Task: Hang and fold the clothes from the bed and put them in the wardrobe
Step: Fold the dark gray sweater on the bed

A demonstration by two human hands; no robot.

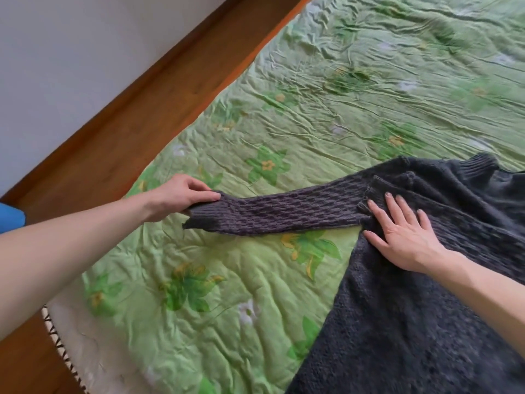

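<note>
A dark grey knitted sweater [420, 308] lies spread on the bed's green flowered quilt [284, 109], filling the lower right of the view. One sleeve [284, 214] stretches out to the left. My left hand [181, 197] pinches the ribbed cuff at the sleeve's end. My right hand [403, 231] lies flat with straight fingers on the sweater near the armpit, pressing it down. The sweater's collar [480, 163] points to the far right.
A brown wooden bed frame [142, 103] runs diagonally along the left, with a pale wall behind it. A white mattress edge with a black patterned trim [71, 351] shows at the lower left. A blue object [11, 217] sits at the left border.
</note>
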